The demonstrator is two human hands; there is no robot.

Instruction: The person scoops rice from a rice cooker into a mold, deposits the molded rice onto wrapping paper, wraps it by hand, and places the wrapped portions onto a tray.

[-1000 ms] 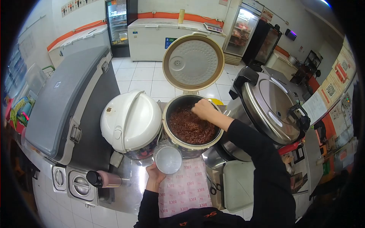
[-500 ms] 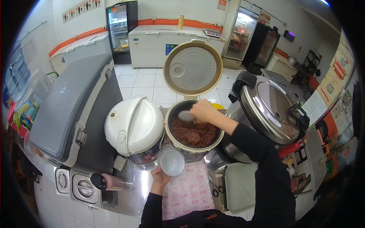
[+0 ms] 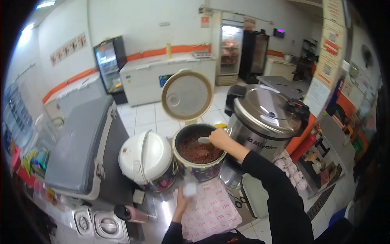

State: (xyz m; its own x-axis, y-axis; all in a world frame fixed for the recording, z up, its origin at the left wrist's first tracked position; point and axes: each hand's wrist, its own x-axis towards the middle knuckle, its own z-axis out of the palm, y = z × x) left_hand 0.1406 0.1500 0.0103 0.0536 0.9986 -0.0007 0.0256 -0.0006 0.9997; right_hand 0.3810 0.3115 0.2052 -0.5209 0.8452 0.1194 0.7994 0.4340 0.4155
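Reddish-brown cooked grains (image 3: pixel 195 151) fill an open rice cooker (image 3: pixel 205 171) whose round lid (image 3: pixel 187 95) is tilted up behind it. Over the right side of the pot, my right hand (image 3: pixel 221 140) is closed on a pale scoop (image 3: pixel 203 140), whose head is just above the grains. My left hand (image 3: pixel 183 199) holds a small whitish bowl (image 3: pixel 189 189), blurred, in front of the cooker and over printed wrapping paper (image 3: pixel 211 211). Only part of its fingers shows beside the bowl.
A closed white cooker (image 3: pixel 145 156) and a grey cool box (image 3: pixel 81 146) stand on the left, with a pink bottle (image 3: pixel 136 214). On the right are a large steel cooker (image 3: pixel 260 122), a pale tray (image 3: pixel 256 195), scissors (image 3: pixel 239 201) and wrapped bundles (image 3: pixel 291 173).
The view has tilted up and swung right. The scoop, hidden a second ago, shows in my right hand above the grains. The bowl in my left hand has turned and looks narrower.
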